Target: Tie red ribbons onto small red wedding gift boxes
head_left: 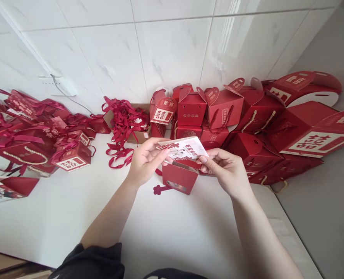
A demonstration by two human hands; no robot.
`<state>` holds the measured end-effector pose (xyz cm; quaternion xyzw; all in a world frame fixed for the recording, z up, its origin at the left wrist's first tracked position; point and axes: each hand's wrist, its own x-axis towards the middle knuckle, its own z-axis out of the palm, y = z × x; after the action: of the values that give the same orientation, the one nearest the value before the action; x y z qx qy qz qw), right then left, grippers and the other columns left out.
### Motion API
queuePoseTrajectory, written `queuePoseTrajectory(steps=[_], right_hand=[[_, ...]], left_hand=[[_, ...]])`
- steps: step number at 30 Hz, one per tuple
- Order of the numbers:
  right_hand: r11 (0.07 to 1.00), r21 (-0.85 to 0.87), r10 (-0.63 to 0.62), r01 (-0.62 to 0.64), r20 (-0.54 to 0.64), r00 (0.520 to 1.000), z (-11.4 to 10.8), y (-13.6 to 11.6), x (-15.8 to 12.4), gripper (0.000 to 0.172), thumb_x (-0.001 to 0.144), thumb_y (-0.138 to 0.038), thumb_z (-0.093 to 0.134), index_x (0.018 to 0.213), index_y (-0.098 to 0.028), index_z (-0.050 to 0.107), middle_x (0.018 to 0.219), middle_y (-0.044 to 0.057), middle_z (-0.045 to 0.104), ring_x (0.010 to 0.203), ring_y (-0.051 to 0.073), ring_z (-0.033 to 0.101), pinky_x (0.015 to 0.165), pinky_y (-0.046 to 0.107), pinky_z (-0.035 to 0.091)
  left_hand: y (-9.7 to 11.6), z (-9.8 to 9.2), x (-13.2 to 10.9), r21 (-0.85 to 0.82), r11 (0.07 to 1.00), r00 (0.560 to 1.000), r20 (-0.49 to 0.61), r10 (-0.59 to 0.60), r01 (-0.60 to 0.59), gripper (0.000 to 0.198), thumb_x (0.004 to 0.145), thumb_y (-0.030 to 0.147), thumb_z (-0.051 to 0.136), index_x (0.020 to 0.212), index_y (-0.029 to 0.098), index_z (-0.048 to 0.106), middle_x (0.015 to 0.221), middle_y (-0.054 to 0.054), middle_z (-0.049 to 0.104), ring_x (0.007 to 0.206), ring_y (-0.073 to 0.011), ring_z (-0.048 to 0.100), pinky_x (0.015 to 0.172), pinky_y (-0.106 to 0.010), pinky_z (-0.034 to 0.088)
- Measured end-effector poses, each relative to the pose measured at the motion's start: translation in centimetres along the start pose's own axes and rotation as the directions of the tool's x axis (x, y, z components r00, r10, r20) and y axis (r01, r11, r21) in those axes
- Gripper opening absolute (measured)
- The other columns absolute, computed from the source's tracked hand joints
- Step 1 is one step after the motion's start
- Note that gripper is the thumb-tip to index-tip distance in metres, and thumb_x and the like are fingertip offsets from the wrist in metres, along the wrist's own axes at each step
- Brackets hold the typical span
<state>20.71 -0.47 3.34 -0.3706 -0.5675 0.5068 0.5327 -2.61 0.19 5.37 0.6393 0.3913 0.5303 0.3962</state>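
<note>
White card (186,150) bears red Chinese characters (193,143).

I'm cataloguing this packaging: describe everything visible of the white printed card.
The white printed card looks like stiff paper, with red lettering, a pale drawing and a dark spot near its right end. Tilted, it is held between the left hand and right hand at opposite ends, overlapping the windowed red box in view; contact is unclear.
</note>
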Motion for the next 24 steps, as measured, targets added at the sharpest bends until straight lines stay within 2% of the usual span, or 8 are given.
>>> queuePoseTrajectory(steps=[2,5,8,11,15,20,22,24], right_hand=[[1.000,-0.029,-0.002,0.001,-0.032,1.000,-0.3,0.0,0.1,0.020,0.085,-0.039,0.074,0.086,-0.019,0.072,0.071,0.003,0.067,0.060,0.011,0.059,0.055,0.021,0.051],[0.997,-0.075,-0.003,-0.003,-0.074,0.997,-0.5,0.0,0.1,0.021,0.085,-0.039,0.075,0.089,-0.019,0.072,0.077,0.004,0.070,0.058,0.011,0.058,0.051,0.020,0.049],[0.992,-0.129,-0.027,0.015,-0.092,0.995,-0.3,0.2,-0.1,0.022,0.085,-0.040,0.074,0.091,-0.019,0.071,0.078,0.004,0.069,0.062,0.014,0.061,0.056,0.023,0.053],[0.975,-0.214,-0.077,0.060,-0.072,0.994,0.1,0.2,-0.4,0.023,0.087,-0.041,0.071,0.093,-0.019,0.071,0.078,0.004,0.069,0.067,0.017,0.065,0.063,0.029,0.058],[0.887,-0.415,-0.230,0.204,-0.014,0.973,0.4,-0.2,-0.8,0.016,0.093,-0.035,0.065,0.098,-0.021,0.072,0.092,0.004,0.072,0.074,0.018,0.068,0.071,0.030,0.060],[0.651,-0.648,-0.515,0.396,0.007,0.857,0.2,-0.6,-1.0,0.017,0.093,-0.023,0.064,0.108,-0.025,0.072,0.104,0.003,0.074,0.085,0.019,0.071,0.082,0.031,0.059],[0.683,-0.625,-0.507,0.377,-0.034,0.862,0.3,-0.8,-1.1,0.019,0.092,-0.024,0.065,0.110,-0.025,0.073,0.105,0.003,0.074,0.084,0.020,0.071,0.080,0.033,0.060],[0.787,-0.530,-0.420,0.316,-0.085,0.904,0.3,-1.0,-1.2,0.019,0.092,-0.027,0.066,0.109,-0.024,0.073,0.099,0.004,0.075,0.080,0.021,0.072,0.076,0.035,0.062]], left_hand=[[-0.1,-0.4,0.1,0.028,0.994,0.992,-0.068,0.107,-0.105,0.030,0.087,0.036,0.065,0.114,0.023,0.062,0.105,-0.007,0.070,0.073,-0.0153,0.070,0.056,-0.024,0.055],[0.1,-0.7,0.1,0.220,0.945,0.953,-0.128,0.275,-0.243,0.016,0.086,0.034,0.065,0.097,0.022,0.066,0.102,-0.005,0.068,0.084,-0.0170,0.066,0.067,-0.028,0.055],[0.5,-0.4,-0.2,0.431,0.861,0.948,-0.040,0.316,-0.269,0.012,0.088,0.031,0.062,0.083,0.022,0.069,0.091,-0.005,0.071,0.090,-0.0198,0.066,0.081,-0.035,0.053],[0.9,0.2,-0.5,0.512,0.811,0.948,0.023,0.318,-0.284,0.012,0.089,0.028,0.062,0.081,0.023,0.070,0.097,-0.004,0.073,0.094,-0.0207,0.066,0.085,-0.037,0.053],[1.0,0.5,-0.7,0.543,0.754,0.921,0.110,0.373,-0.370,0.009,0.087,0.022,0.064,0.084,0.025,0.072,0.114,-0.004,0.070,0.102,-0.0212,0.063,0.091,-0.039,0.051],[0.5,0.4,-0.7,0.450,0.809,0.926,0.164,0.341,-0.377,0.019,0.087,0.021,0.063,0.069,0.021,0.067,0.132,-0.003,0.058,0.112,-0.0218,0.060,0.093,-0.039,0.052],[0.3,0.5,-0.7,0.397,0.855,0.942,0.158,0.296,-0.335,0.029,0.089,0.021,0.062,0.060,0.019,0.061,0.133,-0.003,0.057,0.111,-0.0211,0.060,0.090,-0.038,0.053],[0.2,0.4,-0.6,0.359,0.880,0.949,0.177,0.262,-0.311,0.031,0.090,0.021,0.060,0.059,0.018,0.059,0.133,-0.003,0.056,0.110,-0.0208,0.060,0.089,-0.037,0.054]])
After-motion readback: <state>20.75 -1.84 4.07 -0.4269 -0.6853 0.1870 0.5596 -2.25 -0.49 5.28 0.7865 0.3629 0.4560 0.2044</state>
